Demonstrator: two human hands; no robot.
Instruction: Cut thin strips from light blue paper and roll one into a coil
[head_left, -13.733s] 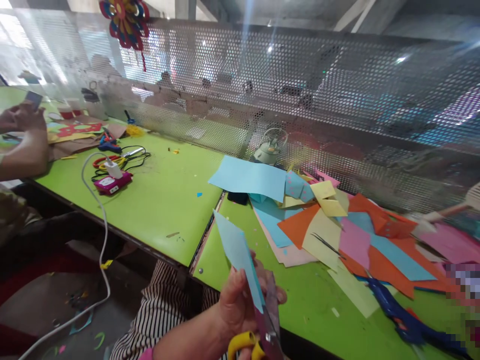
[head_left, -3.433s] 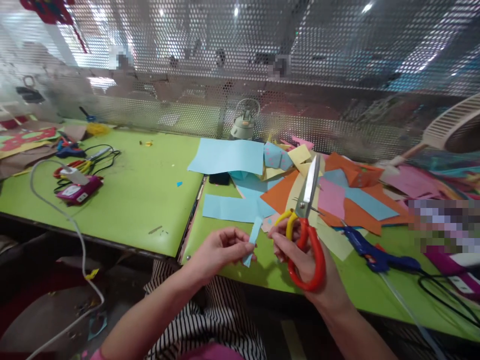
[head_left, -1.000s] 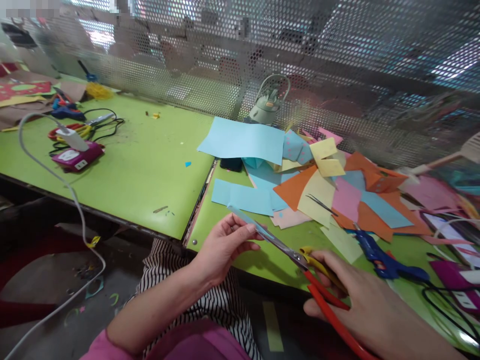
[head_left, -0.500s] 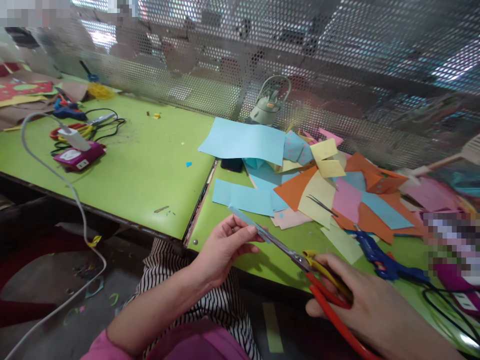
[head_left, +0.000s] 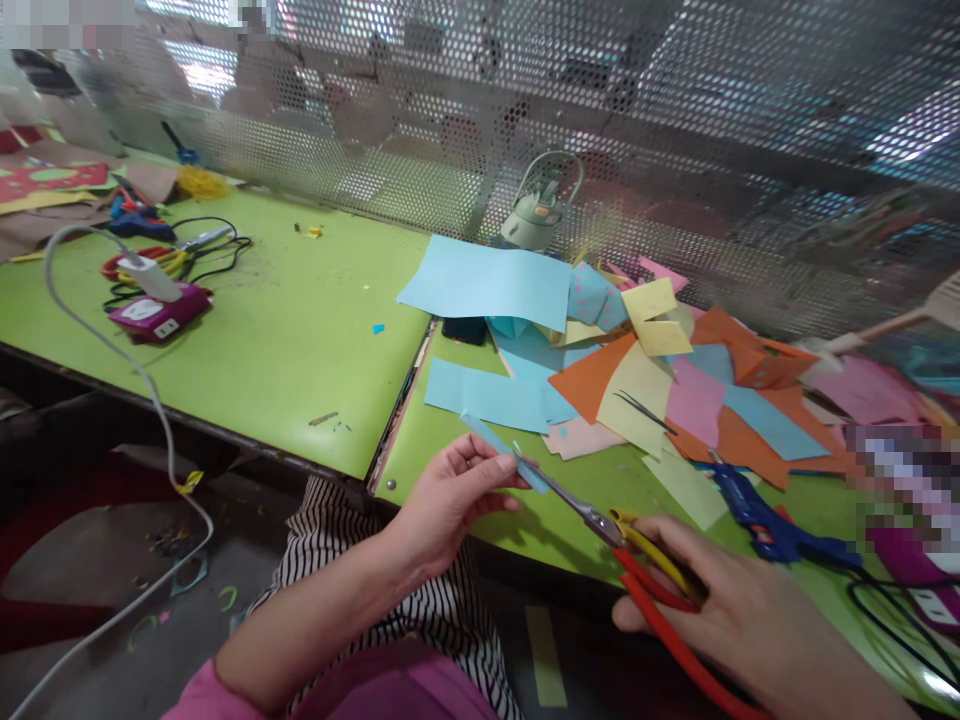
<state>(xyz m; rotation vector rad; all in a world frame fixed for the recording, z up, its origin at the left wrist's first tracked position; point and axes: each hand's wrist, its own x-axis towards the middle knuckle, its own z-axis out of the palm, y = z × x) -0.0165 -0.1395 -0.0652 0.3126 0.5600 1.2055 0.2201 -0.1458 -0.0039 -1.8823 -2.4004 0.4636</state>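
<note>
A blue strip [head_left: 484, 431] is pinched between the thumb and fingers of the left hand [head_left: 454, 492], over the front of the bench [head_left: 300, 330]; its long axis is slanted from far left to near right. The scissors [head_left: 600, 521] are held almost in line with it, handles gripped by the right hand [head_left: 716, 590], tips directed far left.

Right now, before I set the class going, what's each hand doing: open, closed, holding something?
Left hand: closed, pinching a blue paper strip.
Right hand: closed, holding the scissors.
</note>
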